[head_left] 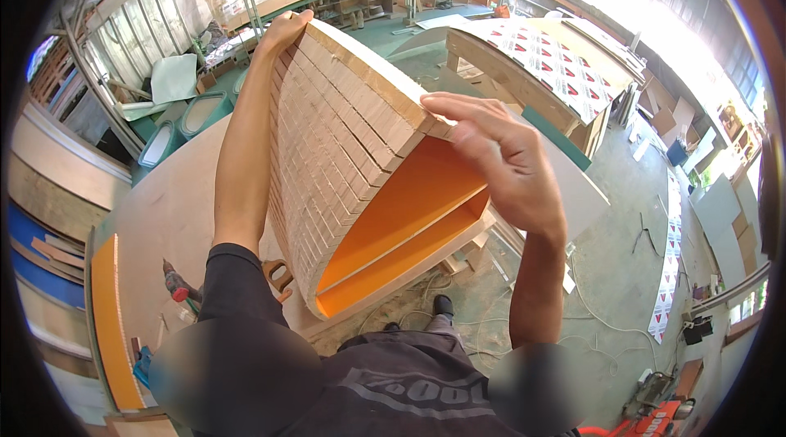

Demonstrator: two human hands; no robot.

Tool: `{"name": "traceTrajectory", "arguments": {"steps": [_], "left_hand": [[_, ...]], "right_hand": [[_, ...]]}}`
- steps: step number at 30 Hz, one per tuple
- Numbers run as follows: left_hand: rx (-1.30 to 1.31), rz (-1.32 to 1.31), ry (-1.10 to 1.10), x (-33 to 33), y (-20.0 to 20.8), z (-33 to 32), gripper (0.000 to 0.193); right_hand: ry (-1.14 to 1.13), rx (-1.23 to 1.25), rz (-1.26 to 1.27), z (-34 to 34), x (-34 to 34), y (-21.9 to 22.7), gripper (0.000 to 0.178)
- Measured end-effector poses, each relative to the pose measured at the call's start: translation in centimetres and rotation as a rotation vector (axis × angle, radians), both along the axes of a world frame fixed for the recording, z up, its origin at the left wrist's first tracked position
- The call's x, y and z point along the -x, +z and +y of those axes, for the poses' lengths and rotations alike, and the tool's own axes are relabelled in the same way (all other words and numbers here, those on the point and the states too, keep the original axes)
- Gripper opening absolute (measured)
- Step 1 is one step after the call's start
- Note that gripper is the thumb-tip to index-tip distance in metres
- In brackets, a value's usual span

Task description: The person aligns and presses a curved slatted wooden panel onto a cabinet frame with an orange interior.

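Observation:
A large curved wooden piece [344, 126] stands tilted in front of me, its outer side covered in kerf-cut strips. Its open end shows an orange inner face [409, 208] with a divider. My left hand [288, 30] is closed around the far upper corner, fingertips partly hidden behind the edge. At the near upper corner, my right hand [508, 155] has its fingers stretched out toward the edge, fingertips at the wood, thumb apart. The right hand is slightly blurred. Below, the piece rests on or beside a broad pale board [180, 208]; the contact is hidden.
A handsaw handle [278, 275] and a power drill [178, 283] lie left on the pale board. Behind right stands a workbench [540, 69] with printed sheeting. Cables [602, 326] trail over the floor, and a red machine [659, 419] sits lower right. Green-rimmed tubs [201, 114] stand back left.

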State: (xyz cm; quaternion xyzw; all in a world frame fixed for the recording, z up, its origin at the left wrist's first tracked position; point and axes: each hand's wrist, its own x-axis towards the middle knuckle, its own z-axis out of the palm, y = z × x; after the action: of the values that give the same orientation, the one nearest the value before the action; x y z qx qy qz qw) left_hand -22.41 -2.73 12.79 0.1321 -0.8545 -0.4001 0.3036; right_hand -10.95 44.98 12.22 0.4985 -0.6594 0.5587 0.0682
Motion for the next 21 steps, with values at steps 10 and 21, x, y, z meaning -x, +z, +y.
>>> {"name": "traceTrajectory", "arguments": {"steps": [10, 21], "left_hand": [[0.038, -0.019, 0.116, 0.7, -1.4, -2.6, 0.069], [-0.222, 0.132, -0.121, -1.5, -0.7, -3.0, 0.038]], "right_hand": [[-0.12, 0.036, 0.079, -1.2, -0.6, -1.6, 0.034], [-0.291, -0.006, 0.202, -4.2, -1.7, 1.0, 0.028]]}}
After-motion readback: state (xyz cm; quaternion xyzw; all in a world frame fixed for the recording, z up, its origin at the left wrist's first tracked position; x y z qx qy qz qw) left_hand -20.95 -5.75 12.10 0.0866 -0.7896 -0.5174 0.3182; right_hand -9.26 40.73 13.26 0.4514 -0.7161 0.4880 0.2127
